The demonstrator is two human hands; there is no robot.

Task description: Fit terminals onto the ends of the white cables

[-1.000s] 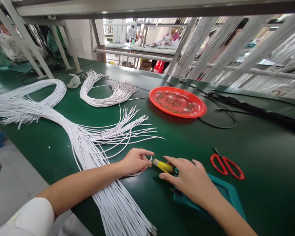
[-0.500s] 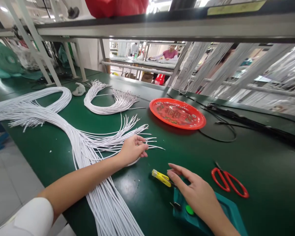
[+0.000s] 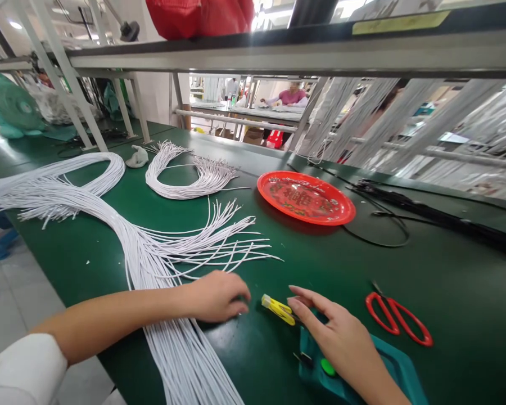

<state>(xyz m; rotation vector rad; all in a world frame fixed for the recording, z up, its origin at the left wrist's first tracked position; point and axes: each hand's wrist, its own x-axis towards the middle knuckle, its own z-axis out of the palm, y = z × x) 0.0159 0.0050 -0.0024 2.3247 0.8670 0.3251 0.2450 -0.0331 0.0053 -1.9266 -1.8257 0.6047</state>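
Observation:
My left hand (image 3: 219, 296) is over the near part of a long bundle of white wires (image 3: 152, 253), fingers curled inward and slightly blurred. What they hold, if anything, does not show. The loose wire ends (image 3: 244, 247) fan out just beyond it. My right hand (image 3: 337, 332) hovers over a teal device (image 3: 398, 360) with a round green button (image 3: 328, 367), its fingers bent and apart. A yellow clip-like tool (image 3: 278, 309) with a pale tip lies by its fingertips. Whether they touch it, I cannot tell.
Red-handled scissors (image 3: 398, 315) lie at right. Behind are a red round tray (image 3: 306, 197), black cables (image 3: 438, 211) and a smaller coiled white wire bundle (image 3: 181, 188). An overhead shelf (image 3: 278, 59) crosses the bench. A person (image 3: 293, 97) sits at a far table.
My left hand has moved down and slightly left, away from the loose wire ends where its fingers were pinched. My right hand has barely moved, and the view has shifted slightly.

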